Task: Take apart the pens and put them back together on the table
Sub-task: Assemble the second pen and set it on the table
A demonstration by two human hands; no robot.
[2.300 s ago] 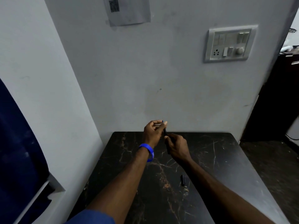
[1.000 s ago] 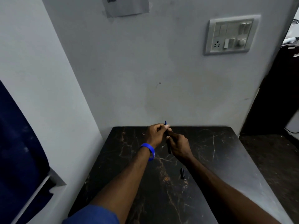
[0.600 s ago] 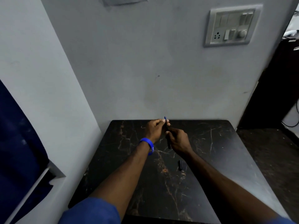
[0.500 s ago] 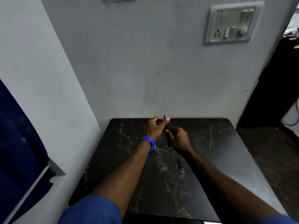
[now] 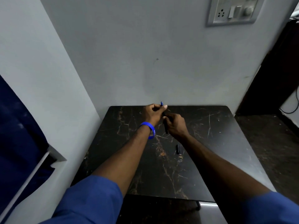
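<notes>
A dark blue curtain (image 5: 17, 126) hangs at the far left, past the pale wall. The dark marble-patterned table (image 5: 218, 143) sits pushed into the wall corner, with both arms reaching over it in blue sleeves (image 5: 90, 201).

The left hand (image 5: 152, 114), with a blue wristband (image 5: 148, 129) on its wrist, is held above the far edge of the table near the middle. Its fingers are pinched together on the upper part of the pen (image 5: 165, 125), and a small blue tip (image 5: 161, 103) sticks up above the fingertips.

Just to its right and touching it, the right hand (image 5: 175, 125) is closed around the dark lower part of the same pen, whose barrel runs down toward the person along the inner side of the palm. The pen is raised off the table, slanting between the two hands.

A small black pen cap (image 5: 178, 149) lies flat on the table nearer the person, close beside the right forearm, about at the middle of the table.

On the wall at upper right is a grey switch and socket panel (image 5: 233, 10).
</notes>
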